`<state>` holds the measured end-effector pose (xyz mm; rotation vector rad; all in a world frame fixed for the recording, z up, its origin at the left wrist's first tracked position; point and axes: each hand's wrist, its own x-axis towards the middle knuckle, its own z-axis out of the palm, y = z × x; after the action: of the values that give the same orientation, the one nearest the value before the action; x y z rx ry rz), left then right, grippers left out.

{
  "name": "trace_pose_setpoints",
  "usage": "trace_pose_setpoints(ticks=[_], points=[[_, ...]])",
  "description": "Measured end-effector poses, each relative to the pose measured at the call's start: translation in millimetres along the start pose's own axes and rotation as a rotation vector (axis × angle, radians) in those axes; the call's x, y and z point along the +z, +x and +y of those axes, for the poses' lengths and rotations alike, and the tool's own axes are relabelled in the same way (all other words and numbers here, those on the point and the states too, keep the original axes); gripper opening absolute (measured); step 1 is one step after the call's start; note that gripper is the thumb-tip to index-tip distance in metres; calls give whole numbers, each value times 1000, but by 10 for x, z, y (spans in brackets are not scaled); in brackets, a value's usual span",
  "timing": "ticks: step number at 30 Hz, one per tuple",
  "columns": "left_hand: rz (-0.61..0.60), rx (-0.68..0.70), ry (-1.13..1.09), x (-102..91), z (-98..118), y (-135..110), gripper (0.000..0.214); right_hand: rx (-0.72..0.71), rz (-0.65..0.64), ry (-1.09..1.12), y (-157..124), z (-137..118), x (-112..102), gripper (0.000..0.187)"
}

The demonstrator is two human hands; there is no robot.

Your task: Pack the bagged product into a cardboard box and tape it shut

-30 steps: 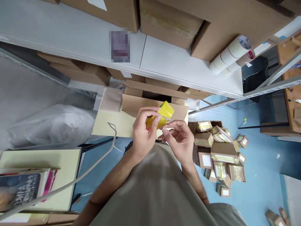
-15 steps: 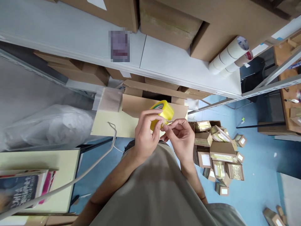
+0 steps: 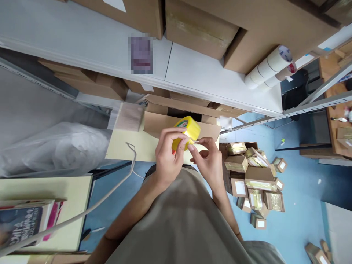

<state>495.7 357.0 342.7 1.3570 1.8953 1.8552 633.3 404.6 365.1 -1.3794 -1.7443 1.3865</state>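
The left hand [image 3: 169,152] is curled round a yellow tape roll [image 3: 193,129], thumb and fingers closed on its near side; the right hand [image 3: 208,161], just beside it, has its thumb and forefinger slightly parted by the roll's edge, and whether they grip any tape I cannot tell; beyond both hands, an open cardboard box [image 3: 157,125] stands on the table [image 3: 128,142].

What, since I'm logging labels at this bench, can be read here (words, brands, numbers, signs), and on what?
Nothing reads surely enough to quote.
Yellow tape roll in the left hand: core print too small.
Book: large cover lettering, too blurred.
White tape rolls: blue core print, too small.
Boxes on the floor: white labels, no legible text.
Item on the shelf: pixelated.
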Motion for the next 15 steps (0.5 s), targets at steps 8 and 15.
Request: trace_pose_setpoints(ticks=[8, 15], points=[[-20, -78, -116, -35, -35, 28, 12, -311, 114, -27, -1, -134, -133, 20], [-8, -48, -55, 4, 9, 48, 15, -361, 84, -109, 78, -176, -99, 10]])
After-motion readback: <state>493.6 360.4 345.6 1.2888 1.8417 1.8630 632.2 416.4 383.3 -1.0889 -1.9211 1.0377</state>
